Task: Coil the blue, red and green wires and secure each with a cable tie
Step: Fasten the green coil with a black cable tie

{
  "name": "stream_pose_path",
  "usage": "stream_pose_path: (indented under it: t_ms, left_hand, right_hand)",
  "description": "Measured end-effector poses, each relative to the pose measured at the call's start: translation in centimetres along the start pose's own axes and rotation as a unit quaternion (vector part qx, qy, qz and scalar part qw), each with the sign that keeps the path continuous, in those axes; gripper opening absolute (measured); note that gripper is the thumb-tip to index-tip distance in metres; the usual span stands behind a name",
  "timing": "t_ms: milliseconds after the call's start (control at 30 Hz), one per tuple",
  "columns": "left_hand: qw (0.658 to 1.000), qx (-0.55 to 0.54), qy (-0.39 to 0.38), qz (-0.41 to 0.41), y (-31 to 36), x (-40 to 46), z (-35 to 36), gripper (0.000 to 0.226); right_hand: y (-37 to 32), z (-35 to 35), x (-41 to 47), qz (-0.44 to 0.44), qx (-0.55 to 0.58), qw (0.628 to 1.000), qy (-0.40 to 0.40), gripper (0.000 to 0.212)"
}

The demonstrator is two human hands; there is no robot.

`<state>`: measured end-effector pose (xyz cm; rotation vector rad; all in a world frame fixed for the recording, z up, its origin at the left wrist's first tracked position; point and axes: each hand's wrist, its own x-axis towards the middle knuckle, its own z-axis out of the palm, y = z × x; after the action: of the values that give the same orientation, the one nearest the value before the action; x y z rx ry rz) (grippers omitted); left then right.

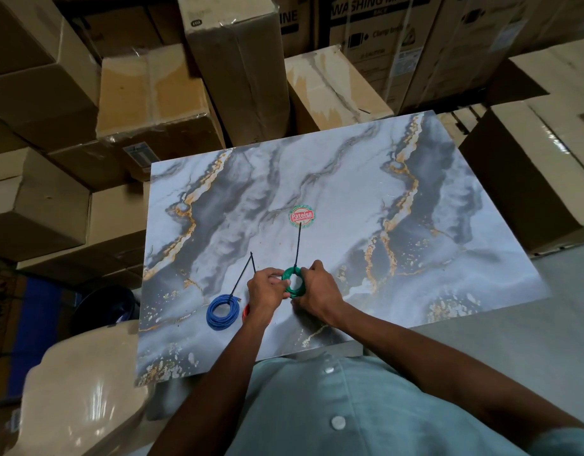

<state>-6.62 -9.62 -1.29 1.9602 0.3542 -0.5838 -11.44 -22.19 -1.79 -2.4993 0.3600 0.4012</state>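
Both hands on the green coil rn: left hand pinches its near-left edge, right hand wraps the right side, prob so the loops don't spring apart while the tie cinches. Its black tie tail sticks up and away from us. We reckon green's the last one, since the blue coil lies tied on the surface to the left, and the red coil is mostly hidden under the left wrist. Round sticker reads "Patelsa". A box at the back says "WASHING MAC..."; the rest is cut off.

Left hand, right hand seemingly pinching.
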Motion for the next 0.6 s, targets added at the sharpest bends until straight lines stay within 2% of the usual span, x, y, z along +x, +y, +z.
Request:
stream_pose_path:
  t_ms: [200, 333, 400, 467, 533, 600]
  left_hand:
    - [0.997, -0.068, -0.031, -0.019, -0.1, 0.0, -0.3, 0.02]
    - [0.992, -0.125, -0.016, 0.023, 0.6, -0.7, -0.9, 0.02]
    - [0.987, -0.155, -0.009, 0.041, 1.1, -1.0, -1.1, 0.017]
    - [0.982, -0.183, 0.003, 0.051, 1.2, -0.9, -1.0, 0.01]
    - [0.977, -0.209, 0.022, 0.035, 1.5, -1.1, -0.8, 0.006]
    - [0.971, -0.239, -0.012, -0.01, 1.9, -1.6, -0.5, 0.012]
  right_hand:
    - [0.4, -0.6, 0.4, 0.008, 0.036, 0.999, 0.004, 0.051]
    - [0.8, -1.4, 0.6, 0.057, 0.171, 0.984, -0.006, 0.038]
    - [1.0, -1.9, 0.9, 0.103, 0.296, 0.948, -0.052, 0.034]
    - [1.0, -2.5, 0.9, 0.118, 0.438, 0.882, -0.131, 0.031]
    - [0.4, -3.1, 0.6, 0.11, 0.553, 0.806, -0.178, 0.017]
    - [0.0, -3.7, 0.3, 0.124, 0.618, 0.748, -0.207, 0.006]
